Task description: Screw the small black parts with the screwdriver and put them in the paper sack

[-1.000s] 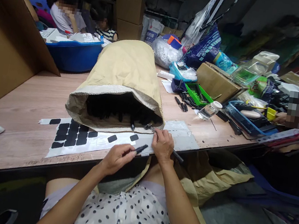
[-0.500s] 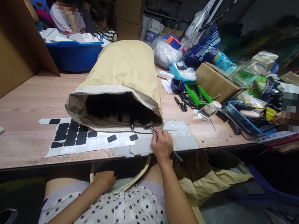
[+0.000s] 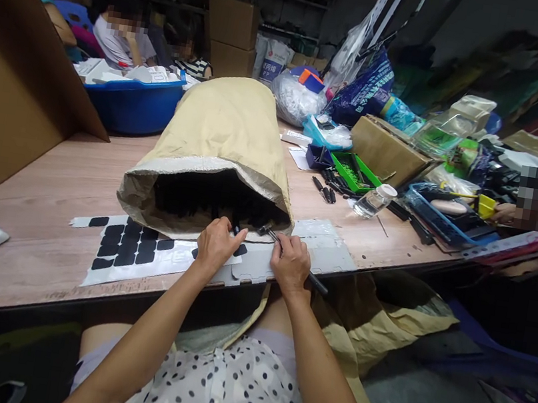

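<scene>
A tan paper sack (image 3: pixel 218 133) lies on its side on the wooden table (image 3: pixel 49 182), its open mouth full of black stick-like parts (image 3: pixel 208 199). My left hand (image 3: pixel 216 245) reaches to the sack's mouth, fingers curled on a black part at the lip. My right hand (image 3: pixel 291 264) rests at the table edge, pinching a thin black-handled tool (image 3: pixel 291 255) whose metal tip points at the sack. A white backing sheet with several black pads (image 3: pixel 128 246) lies flat in front of the sack.
A large cardboard box (image 3: pixel 9 75) stands at the left, a blue basin (image 3: pixel 135 101) behind it. At the right are a green tray (image 3: pixel 355 169), a small clear bottle (image 3: pixel 374 200), a blue tray (image 3: pixel 442 214) and clutter. Other people sit at the far left and right.
My left hand dropped a black part down into my lap, then rose again to the sack's mouth. My right hand stayed put with its tool.
</scene>
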`<action>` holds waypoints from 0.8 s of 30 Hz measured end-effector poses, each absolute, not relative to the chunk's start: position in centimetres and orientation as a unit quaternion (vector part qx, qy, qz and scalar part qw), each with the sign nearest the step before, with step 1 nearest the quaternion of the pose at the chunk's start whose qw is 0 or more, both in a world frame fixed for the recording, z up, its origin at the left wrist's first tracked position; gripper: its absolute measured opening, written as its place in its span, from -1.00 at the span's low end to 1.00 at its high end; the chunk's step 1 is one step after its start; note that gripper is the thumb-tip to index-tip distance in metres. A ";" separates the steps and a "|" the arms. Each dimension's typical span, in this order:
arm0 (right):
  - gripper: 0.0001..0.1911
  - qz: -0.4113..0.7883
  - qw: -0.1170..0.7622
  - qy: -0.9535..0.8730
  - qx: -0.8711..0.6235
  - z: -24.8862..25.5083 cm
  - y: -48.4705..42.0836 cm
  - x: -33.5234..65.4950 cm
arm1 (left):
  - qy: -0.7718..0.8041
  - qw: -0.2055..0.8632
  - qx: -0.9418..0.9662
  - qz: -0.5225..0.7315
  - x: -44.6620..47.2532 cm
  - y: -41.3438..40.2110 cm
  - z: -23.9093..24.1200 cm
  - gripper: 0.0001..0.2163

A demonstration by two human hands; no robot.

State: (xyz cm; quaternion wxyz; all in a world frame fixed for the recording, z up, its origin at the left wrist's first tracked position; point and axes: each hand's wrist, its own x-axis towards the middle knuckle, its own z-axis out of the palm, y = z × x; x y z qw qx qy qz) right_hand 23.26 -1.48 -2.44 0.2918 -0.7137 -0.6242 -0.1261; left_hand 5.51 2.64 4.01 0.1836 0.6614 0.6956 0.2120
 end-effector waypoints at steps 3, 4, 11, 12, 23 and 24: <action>-0.73 -0.124 0.295 -0.625 -0.712 -2.5 -1.5 23.2 | 0.717 0.163 0.654 0.177 6.1 3.9 3.0 -0.74; -0.73 -0.125 0.295 -0.624 -0.713 -2.5 -1.5 23.2 | 0.718 0.161 0.655 0.171 6.1 3.8 2.9 -0.76; -0.74 -0.133 0.290 -0.620 -0.717 -2.3 -1.6 23.1 | 0.650 0.195 0.700 0.222 3.7 0.2 2.9 -0.89; -0.74 -0.127 0.290 -0.621 -0.717 -2.3 -1.6 23.1 | 0.635 0.199 0.709 0.233 3.3 -0.2 2.6 -0.88; -0.69 -0.025 0.394 -0.631 -0.667 -0.8 -3.2 23.5 | 0.604 0.251 0.708 0.265 2.1 -0.4 0.2 -0.84; -0.68 0.001 0.409 -0.635 -0.655 -0.4 -3.7 23.1 | 0.602 0.253 0.708 0.268 2.1 -0.4 0.2 -0.84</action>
